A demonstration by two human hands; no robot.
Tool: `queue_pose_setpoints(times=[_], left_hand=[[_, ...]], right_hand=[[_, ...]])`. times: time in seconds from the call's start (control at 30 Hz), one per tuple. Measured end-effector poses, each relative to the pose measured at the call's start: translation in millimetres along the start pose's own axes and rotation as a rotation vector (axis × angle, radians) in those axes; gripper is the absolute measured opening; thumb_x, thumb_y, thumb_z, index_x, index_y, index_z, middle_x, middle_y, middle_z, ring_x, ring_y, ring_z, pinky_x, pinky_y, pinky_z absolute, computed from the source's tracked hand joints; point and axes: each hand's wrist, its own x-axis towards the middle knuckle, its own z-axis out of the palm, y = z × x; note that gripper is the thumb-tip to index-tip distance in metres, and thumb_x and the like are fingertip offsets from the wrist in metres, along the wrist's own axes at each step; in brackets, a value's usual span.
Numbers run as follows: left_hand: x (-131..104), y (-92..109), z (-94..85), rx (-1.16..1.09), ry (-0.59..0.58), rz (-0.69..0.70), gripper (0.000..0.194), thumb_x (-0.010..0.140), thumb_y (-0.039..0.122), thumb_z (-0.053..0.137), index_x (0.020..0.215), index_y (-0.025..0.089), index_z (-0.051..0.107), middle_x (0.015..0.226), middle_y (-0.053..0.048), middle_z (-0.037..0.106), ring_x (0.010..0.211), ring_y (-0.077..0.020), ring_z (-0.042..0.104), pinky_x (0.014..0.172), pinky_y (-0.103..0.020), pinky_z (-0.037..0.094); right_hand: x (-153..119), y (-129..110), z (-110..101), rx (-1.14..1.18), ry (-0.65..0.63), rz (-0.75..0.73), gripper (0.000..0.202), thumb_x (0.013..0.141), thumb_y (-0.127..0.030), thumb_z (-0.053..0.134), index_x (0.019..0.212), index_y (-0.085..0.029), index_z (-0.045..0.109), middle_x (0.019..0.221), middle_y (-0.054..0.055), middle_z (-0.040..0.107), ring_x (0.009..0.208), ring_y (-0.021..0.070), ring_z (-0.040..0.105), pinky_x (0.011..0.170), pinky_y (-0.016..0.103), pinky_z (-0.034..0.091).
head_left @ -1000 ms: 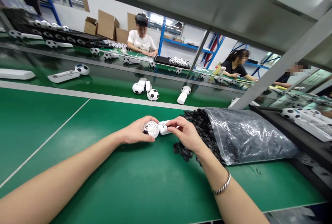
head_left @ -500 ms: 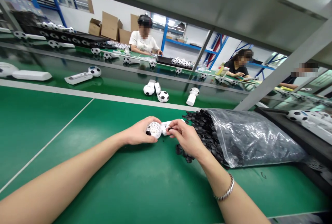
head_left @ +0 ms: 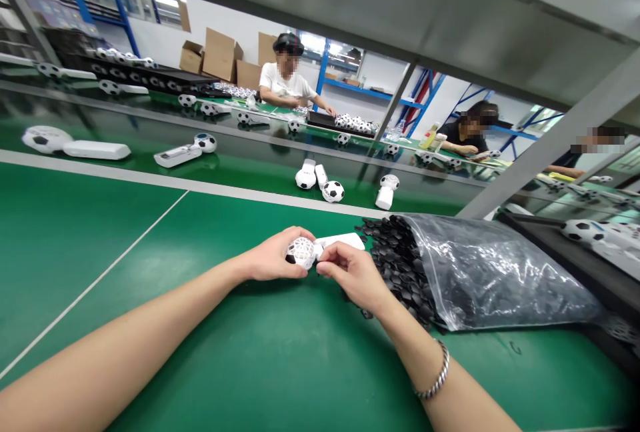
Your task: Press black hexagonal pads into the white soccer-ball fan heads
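Note:
My left hand (head_left: pixel 280 255) is wrapped round the ball-shaped head of a white soccer-ball-headed device (head_left: pixel 301 252). That head has an openwork grille and a black patch on its side; its white handle points right, partly behind my other hand. My right hand (head_left: pixel 345 269) is closed in a pinch close beside the head, over the near side of the handle. Whatever its fingertips hold is hidden. Just right of it, small black flat pieces (head_left: pixel 395 259) spill out of a clear plastic bag (head_left: pixel 505 272) lying on the green mat (head_left: pixel 240 359).
Behind the pale edge strip (head_left: pixel 225 190) runs a dark green belt carrying more soccer-ball devices (head_left: pixel 333 191). A black tray (head_left: pixel 540 239) with white devices stands at right. A slanted grey post (head_left: pixel 540 132) rises behind the bag. Several people work across the line.
My right hand has shifted slightly down and left toward the ball head. The black piece seen at its fingertips before is now out of sight. Belt items appear farther right in view.

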Motion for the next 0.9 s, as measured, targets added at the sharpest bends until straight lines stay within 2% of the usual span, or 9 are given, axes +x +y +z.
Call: queue_pose_setpoints(times=[0.1, 0.3, 0.47, 0.53, 0.63, 0.7, 0.77, 0.83, 0.9], left_hand=[[0, 1, 0.5, 0.003, 0.004, 0.000, 0.054, 0.060, 0.029, 0.065, 0.111, 0.021, 0.046, 0.103, -0.003, 0.052, 0.090, -0.0213, 0.051, 0.074, -0.031, 0.042], [0, 3, 5.0, 0.020, 0.052, 0.009, 0.048, 0.062, 0.033, 0.065, 0.105, 0.022, 0.048, 0.098, -0.002, 0.052, 0.088, -0.0204, 0.051, 0.074, -0.030, 0.042], [1, 5, 11.0, 0.059, 0.112, 0.015, 0.041, 0.062, 0.028, 0.062, 0.101, 0.021, 0.049, 0.096, -0.002, 0.050, 0.086, -0.0201, 0.050, 0.073, -0.030, 0.042], [1, 7, 13.7, 0.080, 0.137, 0.037, 0.041, 0.061, 0.025, 0.061, 0.099, 0.020, 0.050, 0.095, -0.002, 0.050, 0.087, -0.0201, 0.050, 0.075, -0.031, 0.041], [1, 11, 12.6, 0.080, 0.150, 0.052, 0.041, 0.059, 0.022, 0.061, 0.098, 0.020, 0.050, 0.094, -0.002, 0.051, 0.084, -0.0189, 0.051, 0.073, -0.029, 0.042], [3, 11, 3.6, 0.060, 0.157, 0.017, 0.042, 0.058, 0.022, 0.060, 0.099, 0.020, 0.051, 0.092, -0.001, 0.053, 0.079, -0.0175, 0.052, 0.068, -0.027, 0.043], [11, 6, -14.7, 0.031, 0.201, -0.045, 0.044, 0.059, 0.024, 0.060, 0.102, 0.019, 0.050, 0.086, 0.000, 0.055, 0.072, -0.0160, 0.053, 0.063, -0.026, 0.042], [25, -5, -40.7, 0.023, 0.303, -0.109, 0.047, 0.060, 0.028, 0.060, 0.105, 0.018, 0.049, 0.080, 0.001, 0.057, 0.067, -0.0154, 0.053, 0.059, -0.024, 0.042], [45, -21, -69.5, 0.087, 0.436, -0.184, 0.050, 0.059, 0.033, 0.061, 0.105, 0.018, 0.049, 0.079, 0.000, 0.057, 0.066, -0.0162, 0.054, 0.056, -0.024, 0.042]], right_hand=[[2, 5, 5, 0.077, -0.048, 0.057, 0.008, 0.073, -0.026, 0.058, 0.073, -0.019, 0.054, 0.066, -0.002, 0.057, 0.060, 0.0112, 0.053, 0.060, 0.024, 0.044], [7, 9, 7, 0.025, 0.006, 0.004, 0.008, 0.069, -0.025, 0.062, 0.070, -0.017, 0.059, 0.068, -0.002, 0.057, 0.064, 0.0111, 0.050, 0.062, 0.024, 0.041], [12, 16, 11, -0.006, 0.071, 0.090, 0.014, 0.064, -0.027, 0.067, 0.064, -0.017, 0.056, 0.062, -0.002, 0.058, 0.057, 0.0110, 0.052, 0.056, 0.023, 0.040], [13, 18, 12, -0.056, 0.081, 0.120, 0.017, 0.064, -0.029, 0.067, 0.064, -0.017, 0.054, 0.060, -0.002, 0.058, 0.055, 0.0109, 0.052, 0.053, 0.022, 0.039], [8, 13, 6, -0.258, 0.087, 0.094, 0.019, 0.066, -0.033, 0.066, 0.064, -0.018, 0.053, 0.060, -0.003, 0.057, 0.056, 0.0110, 0.052, 0.053, 0.022, 0.038], [0, 7, -5, -0.421, 0.077, 0.037, 0.018, 0.069, -0.035, 0.063, 0.070, -0.020, 0.054, 0.067, -0.002, 0.059, 0.062, 0.0119, 0.053, 0.056, 0.022, 0.038], [-10, 3, -20, -0.613, 0.112, -0.007, 0.016, 0.073, -0.035, 0.061, 0.078, -0.021, 0.055, 0.078, -0.001, 0.060, 0.072, 0.0145, 0.055, 0.060, 0.024, 0.040], [-20, 3, -36, -0.825, 0.188, 0.023, 0.014, 0.075, -0.031, 0.059, 0.084, -0.021, 0.056, 0.085, 0.002, 0.060, 0.081, 0.0186, 0.054, 0.065, 0.027, 0.041], [-25, 5, -49, -0.997, 0.227, 0.117, 0.015, 0.075, -0.027, 0.059, 0.088, -0.020, 0.058, 0.087, 0.006, 0.061, 0.085, 0.0229, 0.054, 0.068, 0.031, 0.042]])
